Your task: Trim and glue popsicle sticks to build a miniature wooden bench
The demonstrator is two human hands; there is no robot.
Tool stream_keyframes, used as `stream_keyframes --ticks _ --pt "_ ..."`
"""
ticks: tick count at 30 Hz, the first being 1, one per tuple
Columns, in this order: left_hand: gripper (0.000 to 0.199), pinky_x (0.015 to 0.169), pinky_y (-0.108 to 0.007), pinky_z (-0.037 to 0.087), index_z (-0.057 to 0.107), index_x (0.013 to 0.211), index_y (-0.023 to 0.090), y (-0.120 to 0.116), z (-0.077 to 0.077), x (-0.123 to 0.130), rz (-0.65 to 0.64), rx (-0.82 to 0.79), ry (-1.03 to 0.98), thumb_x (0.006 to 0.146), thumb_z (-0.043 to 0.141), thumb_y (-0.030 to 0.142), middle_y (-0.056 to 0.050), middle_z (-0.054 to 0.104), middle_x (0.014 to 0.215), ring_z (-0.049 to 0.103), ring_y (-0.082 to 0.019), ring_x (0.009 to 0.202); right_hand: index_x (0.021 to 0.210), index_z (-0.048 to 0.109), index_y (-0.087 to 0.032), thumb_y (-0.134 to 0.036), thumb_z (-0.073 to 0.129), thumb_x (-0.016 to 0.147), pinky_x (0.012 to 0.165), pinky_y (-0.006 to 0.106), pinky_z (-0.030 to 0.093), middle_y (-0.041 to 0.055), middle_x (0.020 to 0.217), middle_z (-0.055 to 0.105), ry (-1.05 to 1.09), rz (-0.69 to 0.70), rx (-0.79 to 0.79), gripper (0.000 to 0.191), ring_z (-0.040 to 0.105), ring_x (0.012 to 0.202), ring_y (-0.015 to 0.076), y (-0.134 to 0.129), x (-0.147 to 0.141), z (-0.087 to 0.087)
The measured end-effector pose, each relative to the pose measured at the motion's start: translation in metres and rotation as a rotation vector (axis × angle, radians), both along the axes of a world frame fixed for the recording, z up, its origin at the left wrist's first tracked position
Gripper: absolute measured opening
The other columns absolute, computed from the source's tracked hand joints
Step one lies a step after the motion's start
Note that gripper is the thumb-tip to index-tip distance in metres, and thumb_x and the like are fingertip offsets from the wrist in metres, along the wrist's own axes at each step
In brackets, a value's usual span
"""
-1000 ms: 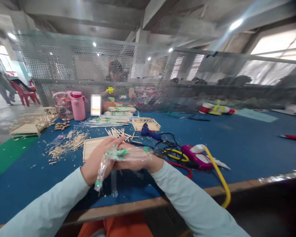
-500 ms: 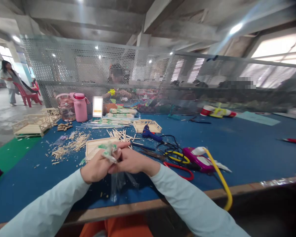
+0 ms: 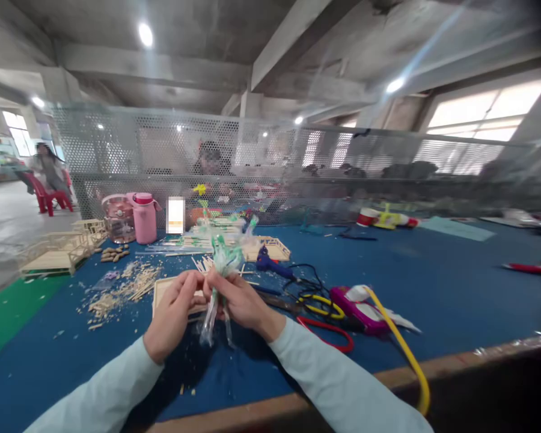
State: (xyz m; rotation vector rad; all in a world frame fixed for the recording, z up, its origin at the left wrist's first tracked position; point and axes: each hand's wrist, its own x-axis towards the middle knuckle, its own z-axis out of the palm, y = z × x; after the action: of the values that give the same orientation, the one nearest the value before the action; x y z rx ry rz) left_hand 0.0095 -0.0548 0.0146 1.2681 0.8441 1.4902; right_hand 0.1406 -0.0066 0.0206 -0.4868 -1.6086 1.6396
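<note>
A crumpled clear plastic wrapper with green print (image 3: 226, 257) is bunched in my right hand (image 3: 246, 302), whose thumb and fingers close around it. Its upper part fans out above the fingers, and clear tails hang below. My left hand (image 3: 174, 313) is beside it on the left, fingers pinched together near the right fingertips; what they hold, if anything, is hidden. Behind both hands lies a shallow wooden stick tray (image 3: 160, 293), partly covered by them. Loose wooden sticks (image 3: 201, 263) lie just beyond it.
Right of my hands are a blue glue gun (image 3: 270, 263), red-handled scissors (image 3: 331, 347) and a purple tool with a yellow tube (image 3: 360, 310). Broken sticks (image 3: 130, 288), a pink bottle (image 3: 144, 219) and wooden stick models (image 3: 54, 252) stand left. A perforated metal screen (image 3: 162, 144) runs behind.
My hands have drawn slightly apart from being clasped together. The wrapper now stands up, spread above my right fingers. The view has tilted upward a little.
</note>
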Motion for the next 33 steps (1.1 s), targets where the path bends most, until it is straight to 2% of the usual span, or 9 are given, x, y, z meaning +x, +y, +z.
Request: stream_keyframes --ticks 3,5,8,10,14,19,26,30,33 --pt "0.039 0.085 -0.032 0.044 0.060 0.104 0.019 0.002 -0.001 -0.005 0.024 0.036 -0.006 0.078 0.053 0.047 -0.007 0.064 0.104 0.056 -0.022 0.102 0.063 0.050 -0.014 -0.059 0.054 0.073 0.033 0.017 0.030 -0.0062 0.045 0.045 -0.032 0.050 -0.001 0.046 0.039 0.033 0.0042 -0.004 0.001 -0.001" --pt "0.042 0.087 -0.032 0.044 0.060 0.106 0.017 0.004 -0.002 -0.005 -0.007 0.000 -0.037 0.075 0.058 0.046 -0.008 0.065 0.106 0.055 -0.023 0.105 0.064 0.046 -0.016 -0.059 0.057 0.071 0.030 0.016 0.027 -0.0074 0.044 0.044 -0.045 0.165 -0.110 0.045 0.034 0.030 0.0034 -0.005 -0.001 -0.004" --pt "0.038 0.067 -0.031 0.050 0.064 0.085 0.011 0.005 -0.001 -0.001 -0.175 -0.154 -0.120 0.072 0.061 0.047 -0.010 0.069 0.082 0.064 -0.024 0.084 0.062 0.037 -0.018 -0.060 0.060 0.067 0.027 0.015 0.022 -0.0087 0.045 0.044 -0.046 0.387 -0.293 0.048 0.028 0.028 0.0028 -0.004 -0.004 -0.009" --pt "0.032 0.055 -0.026 0.048 0.061 0.079 0.012 0.004 0.001 0.004 -0.178 -0.202 -0.202 0.068 0.066 0.042 -0.006 0.068 0.069 0.065 -0.021 0.070 0.060 0.035 -0.018 -0.061 0.058 0.069 0.026 0.015 0.022 -0.0081 0.045 0.044 -0.030 0.483 -0.339 0.049 0.029 0.028 0.0031 -0.003 -0.006 -0.012" --pt "0.028 0.056 -0.020 0.047 0.055 0.084 0.018 0.001 0.002 0.010 -0.104 -0.142 -0.318 0.066 0.071 0.032 0.003 0.063 0.067 0.061 -0.011 0.060 0.059 0.034 -0.018 -0.059 0.058 0.070 0.027 0.014 0.026 -0.0080 0.047 0.043 0.021 0.514 -0.344 0.050 0.031 0.030 0.0030 -0.004 -0.008 -0.016" --pt "0.028 0.054 -0.017 0.045 0.050 0.080 0.020 0.002 -0.004 0.008 0.047 -0.062 -0.322 0.066 0.071 0.033 0.007 0.057 0.061 0.055 -0.006 0.053 0.059 0.033 -0.018 -0.060 0.058 0.069 0.029 0.015 0.029 -0.0077 0.047 0.043 0.081 0.535 -0.357 0.050 0.034 0.032 0.0040 -0.006 -0.009 -0.016" --pt "0.026 0.046 -0.016 0.040 0.050 0.073 0.019 -0.002 -0.005 0.003 -0.231 -0.116 -0.303 0.066 0.071 0.033 0.006 0.054 0.054 0.052 -0.007 0.047 0.060 0.034 -0.019 -0.061 0.045 0.078 0.025 0.015 0.025 -0.0078 0.042 0.042 -0.028 0.640 -0.501 0.047 0.030 0.027 0.0048 0.003 -0.004 -0.019" --pt "0.027 0.052 -0.020 0.044 0.058 0.089 0.022 -0.002 -0.007 0.000 -0.250 -0.120 -0.268 0.067 0.071 0.032 0.003 0.061 0.062 0.057 -0.010 0.053 0.062 0.036 -0.019 -0.060 0.048 0.077 0.025 0.016 0.025 -0.0085 0.040 0.042 -0.002 0.650 -0.458 0.046 0.029 0.025 0.0045 0.003 -0.003 -0.021" --pt "0.025 0.061 -0.024 0.048 0.066 0.086 0.019 -0.001 -0.010 -0.005 -0.256 -0.120 -0.188 0.067 0.070 0.034 -0.003 0.067 0.072 0.061 -0.014 0.065 0.059 0.038 -0.018 -0.062 0.054 0.071 0.024 0.017 0.024 -0.0073 0.040 0.044 -0.042 0.705 -0.398 0.049 0.032 0.025 0.0044 0.001 -0.003 -0.023"
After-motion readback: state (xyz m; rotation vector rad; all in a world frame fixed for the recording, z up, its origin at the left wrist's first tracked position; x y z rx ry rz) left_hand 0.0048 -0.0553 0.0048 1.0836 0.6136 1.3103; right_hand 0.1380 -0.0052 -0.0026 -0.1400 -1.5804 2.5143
